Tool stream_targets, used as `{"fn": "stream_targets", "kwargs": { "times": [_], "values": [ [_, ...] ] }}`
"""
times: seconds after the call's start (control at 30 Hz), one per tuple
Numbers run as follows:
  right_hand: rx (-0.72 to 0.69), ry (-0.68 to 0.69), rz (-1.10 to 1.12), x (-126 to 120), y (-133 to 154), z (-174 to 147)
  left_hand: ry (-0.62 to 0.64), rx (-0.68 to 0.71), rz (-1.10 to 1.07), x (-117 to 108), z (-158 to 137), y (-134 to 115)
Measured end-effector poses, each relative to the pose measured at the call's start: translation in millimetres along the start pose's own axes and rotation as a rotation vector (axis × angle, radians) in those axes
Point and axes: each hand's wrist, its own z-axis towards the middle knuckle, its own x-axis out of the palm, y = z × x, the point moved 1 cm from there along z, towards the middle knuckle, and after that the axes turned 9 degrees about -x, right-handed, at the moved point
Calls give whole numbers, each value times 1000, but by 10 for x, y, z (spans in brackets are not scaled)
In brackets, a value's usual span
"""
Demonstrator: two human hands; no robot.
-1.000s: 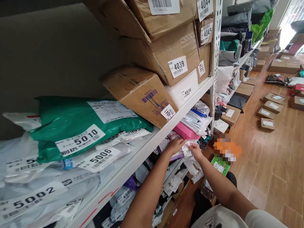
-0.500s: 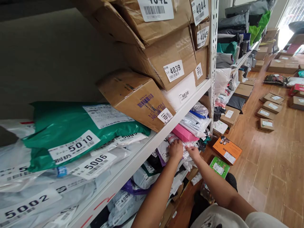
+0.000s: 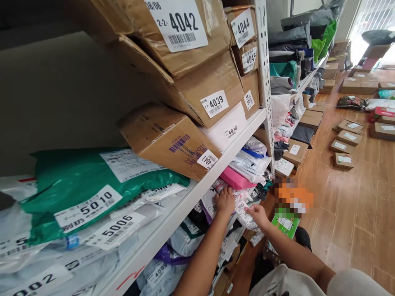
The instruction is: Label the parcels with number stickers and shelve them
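Note:
My left hand [image 3: 225, 200] lies over plastic-wrapped parcels on the lower shelf, its fingers spread on a white-and-pink bag. My right hand [image 3: 257, 214] is closed in a pinch at the edge of a strip of white number labels [image 3: 241, 206], one of which reads 5003. The strip hangs between my hands and curls down past the shelf edge. Just behind my left hand is a bright pink parcel [image 3: 237, 178], with white poly mailers [image 3: 248, 166] stacked on it.
Above my hands runs a white shelf edge [image 3: 173, 209], bearing a green mailer [image 3: 89, 193] and brown cartons [image 3: 173, 139]. A perforated white post [image 3: 266, 82] stands beyond. On the wooden floor at right are a green box [image 3: 284, 222] and several small cartons [image 3: 343, 161].
My right hand has moved slightly right and down, drawing the label strip away from my left hand, so more of it shows. My left hand stays on the parcels. The view has shifted a little.

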Motion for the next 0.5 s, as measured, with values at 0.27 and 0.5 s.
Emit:
{"fn": "stream_targets", "kwargs": {
  "times": [0.27,0.5],
  "values": [
    [-18,209,130,-245,361,-38,12,528,-283,-230,218,154],
    [-152,159,95,281,669,618,173,395,-485,-298,512,201]
  ]
}}
